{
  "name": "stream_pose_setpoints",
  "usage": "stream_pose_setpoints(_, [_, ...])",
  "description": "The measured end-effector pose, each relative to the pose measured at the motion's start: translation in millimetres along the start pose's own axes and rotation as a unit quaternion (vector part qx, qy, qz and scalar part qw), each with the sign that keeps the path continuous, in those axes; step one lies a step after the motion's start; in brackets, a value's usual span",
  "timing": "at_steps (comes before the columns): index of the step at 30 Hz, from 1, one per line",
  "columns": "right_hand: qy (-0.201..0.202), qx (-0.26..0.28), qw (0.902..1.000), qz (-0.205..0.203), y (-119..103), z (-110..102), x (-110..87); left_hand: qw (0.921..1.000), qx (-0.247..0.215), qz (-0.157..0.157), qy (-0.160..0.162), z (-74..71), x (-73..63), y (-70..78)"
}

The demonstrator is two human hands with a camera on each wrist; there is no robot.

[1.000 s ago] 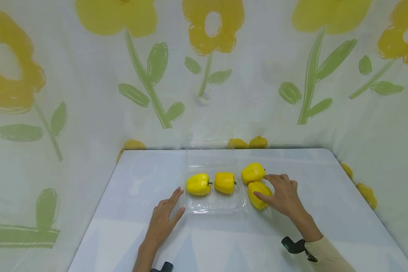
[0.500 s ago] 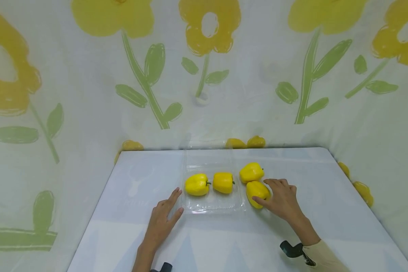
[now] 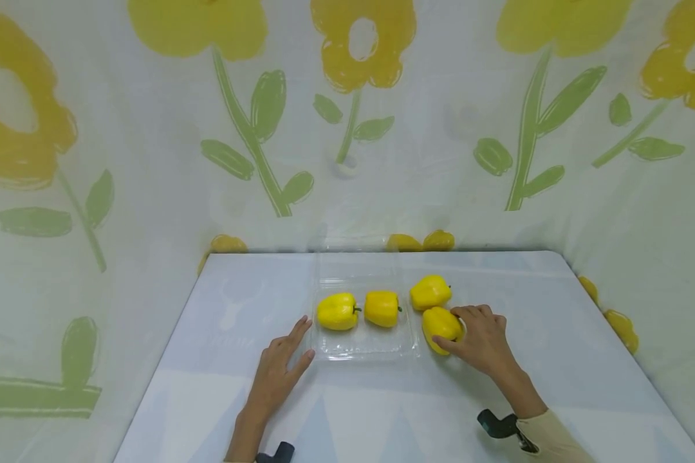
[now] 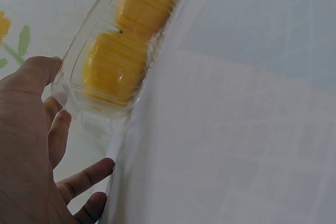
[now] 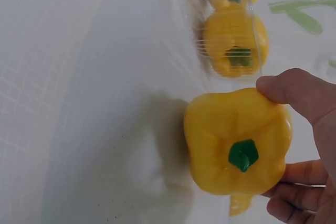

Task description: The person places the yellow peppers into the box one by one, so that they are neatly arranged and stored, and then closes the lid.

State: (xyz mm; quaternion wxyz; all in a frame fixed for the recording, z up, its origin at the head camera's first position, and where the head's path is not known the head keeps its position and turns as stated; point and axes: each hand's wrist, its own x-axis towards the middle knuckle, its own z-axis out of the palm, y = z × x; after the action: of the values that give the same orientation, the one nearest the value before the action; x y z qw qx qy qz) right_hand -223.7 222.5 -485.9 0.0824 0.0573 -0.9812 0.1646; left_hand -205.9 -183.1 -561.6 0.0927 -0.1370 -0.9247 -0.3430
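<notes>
In the head view, my right hand (image 3: 479, 339) pinches a yellow bell pepper (image 3: 440, 326), thumb on its near side and fingers on its far side. The right wrist view shows this pepper (image 5: 236, 135) with its green stem facing the camera. Just behind it lies another yellow bell pepper (image 3: 430, 292). Two more yellow bell peppers, the left one (image 3: 337, 312) and the right one (image 3: 381, 308), lie in a clear plastic clamshell box (image 3: 359, 352). My left hand (image 3: 279, 370) is at the box's left side, fingers extended, a fingertip at the rim (image 4: 62, 72).
The box's clear lid (image 3: 356, 263) lies folded back toward the far edge of the white table (image 3: 237, 366). Behind the table hangs a pale cloth (image 3: 417, 161) printed with yellow flowers. A dark wrist mount (image 3: 498, 423) sits on the right wrist.
My right hand's fingers have drawn down from beside the rear pepper and closed on the near pepper, which has tipped slightly. The left hand stays at the box.
</notes>
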Motion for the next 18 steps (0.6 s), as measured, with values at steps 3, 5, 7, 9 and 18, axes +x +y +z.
stream_pose_setpoints(3, [-0.001,0.002,1.0000,0.003,2,-1,-1.7,1.0000,-0.001,0.000,-0.003,0.9,-0.8,-0.3])
stream_pose_setpoints(5, [0.000,0.006,1.0000,0.004,2,-3,-2.8,1.0000,-0.002,0.000,-0.006,0.4,-1.4,0.0])
stream_pose_setpoints(7, [0.003,0.011,0.9999,0.002,3,-4,-3.1,1.0000,-0.002,-0.001,-0.007,-0.7,-1.7,0.4])
stream_pose_setpoints(9, [0.003,0.021,0.9998,-0.003,3,-7,-3.2,1.0000,0.000,0.001,-0.004,-1.6,-1.6,0.8])
stream_pose_setpoints(18, [0.013,0.067,0.9974,-0.023,3,-22,-1.3,1.0000,-0.003,0.002,-0.004,-1.2,1.4,-0.4])
